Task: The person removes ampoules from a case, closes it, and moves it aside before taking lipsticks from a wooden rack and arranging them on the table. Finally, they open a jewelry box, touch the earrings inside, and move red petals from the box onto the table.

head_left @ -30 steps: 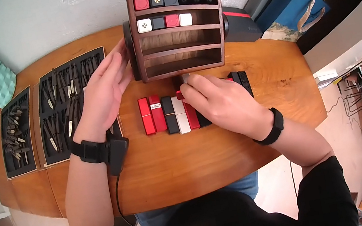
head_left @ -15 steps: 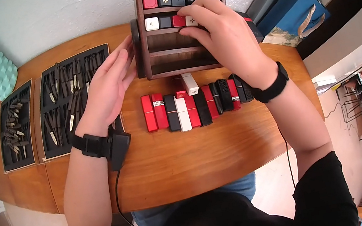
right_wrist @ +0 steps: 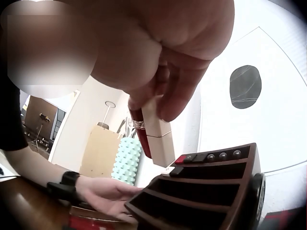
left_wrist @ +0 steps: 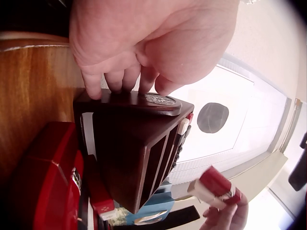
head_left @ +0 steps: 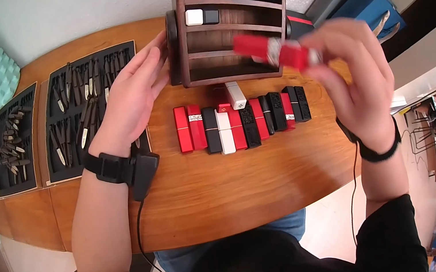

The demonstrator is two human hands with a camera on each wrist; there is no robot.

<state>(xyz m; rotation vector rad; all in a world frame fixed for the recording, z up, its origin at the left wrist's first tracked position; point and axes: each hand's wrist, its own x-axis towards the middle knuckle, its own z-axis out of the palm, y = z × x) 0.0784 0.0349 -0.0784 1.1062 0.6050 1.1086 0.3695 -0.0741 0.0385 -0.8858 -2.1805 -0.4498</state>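
Note:
My left hand [head_left: 132, 95] lies with extended fingers against the left side of the dark wooden rack [head_left: 185, 48]; in the left wrist view its fingertips touch the rack's side [left_wrist: 124, 103]. Right of the rack, my right hand [head_left: 357, 67] is raised and blurred, pinching a red tube [head_left: 252, 46] with a silver band. The right wrist view shows a white square tube [right_wrist: 160, 141] held alongside the red tube [right_wrist: 142, 136]. In the rack's top row sit a red piece, dark pieces and black round-ended ones; the second row holds a white piece [head_left: 194, 18] and a dark one.
Red, black and white tubes [head_left: 225, 134] lie in a row before the rack, a white-ended one [head_left: 236, 96] above them. Two black trays [head_left: 91, 111] of slim dark pieces stand left. A blue bag [head_left: 361, 3] is behind right; cables hang from both wrists.
My right hand first moved from the table row up to the rack's second row, then drew away rightward with tubes. The red and white pieces at that row's right are gone from it.

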